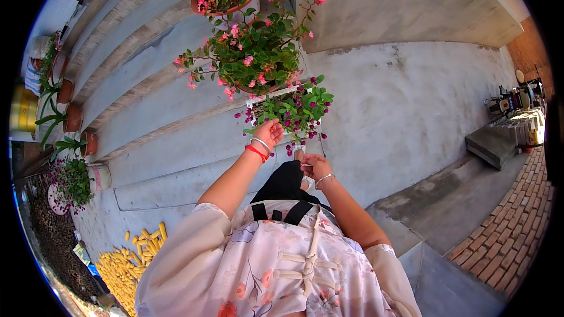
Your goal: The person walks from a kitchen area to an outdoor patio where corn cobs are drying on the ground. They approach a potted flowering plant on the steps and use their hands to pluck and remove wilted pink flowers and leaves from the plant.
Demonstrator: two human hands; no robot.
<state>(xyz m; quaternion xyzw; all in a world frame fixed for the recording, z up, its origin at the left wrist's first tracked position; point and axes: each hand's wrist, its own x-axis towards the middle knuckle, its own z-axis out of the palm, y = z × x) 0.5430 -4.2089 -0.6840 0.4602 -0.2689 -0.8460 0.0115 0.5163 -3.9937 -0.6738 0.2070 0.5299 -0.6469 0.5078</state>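
Observation:
A plant with purple, globe-shaped flowers (299, 105) grows in a white planter (254, 101) in front of me. At its near edge is my left hand (269, 133), fingers bent together against the leaves; whatever they grip is too small to make out. That wrist wears a silver bangle and a red band. My right hand (317, 167) is lower and to the right, just below the drooping blooms. Its fingers are pinched together around something thin that I cannot identify. A silver bangle circles this wrist too.
Behind the planter stands a bushy pink-flowered plant (252, 53), then a terracotta pot (202, 0). Concrete steps (158, 91) rise at the left, with several small potted plants (73, 118) along them. Corn cobs (126, 267) lie lower left. A grey block (492, 147) and brick paving (505, 229) are at the right.

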